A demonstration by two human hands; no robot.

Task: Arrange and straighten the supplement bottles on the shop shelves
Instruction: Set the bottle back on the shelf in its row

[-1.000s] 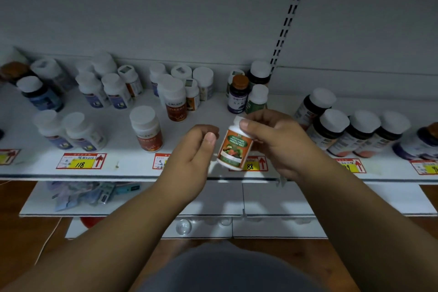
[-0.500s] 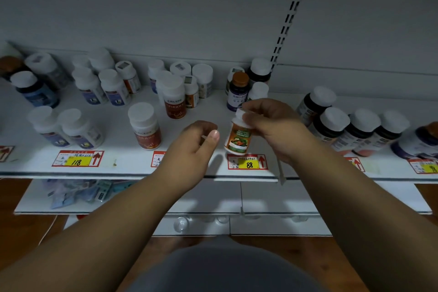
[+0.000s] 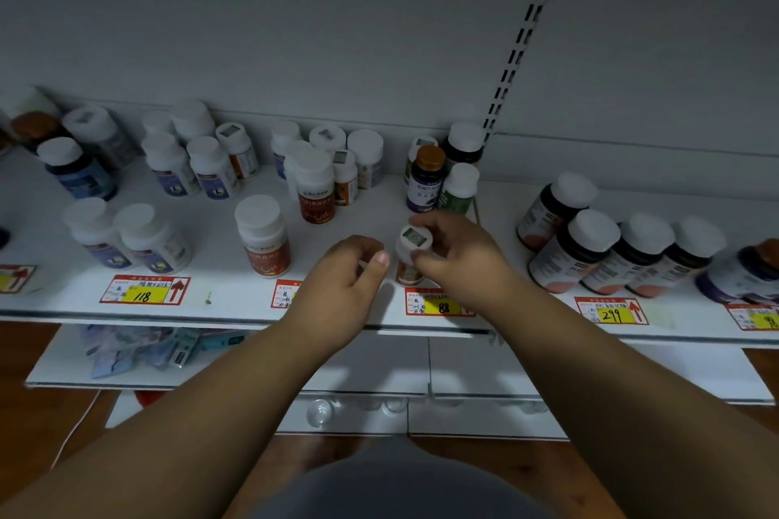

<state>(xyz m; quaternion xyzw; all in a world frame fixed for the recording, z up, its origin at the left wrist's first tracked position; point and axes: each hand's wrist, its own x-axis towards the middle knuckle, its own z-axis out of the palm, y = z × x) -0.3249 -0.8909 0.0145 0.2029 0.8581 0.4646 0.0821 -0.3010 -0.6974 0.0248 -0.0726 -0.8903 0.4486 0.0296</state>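
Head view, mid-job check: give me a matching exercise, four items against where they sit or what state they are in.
Items:
1. small bottle with stickered cap
2. brown-capped dark bottle
3. red-labelled bottle
4. left hand

Places or states:
A. holds nothing, curled beside the small bottle
B. stands alone, between the 118 tag and the left hand
C. upright near the 88 tag, in the right hand's fingers
D. towards the back, beside a green-labelled bottle

Pairs: 1-C, 2-D, 3-B, 4-A
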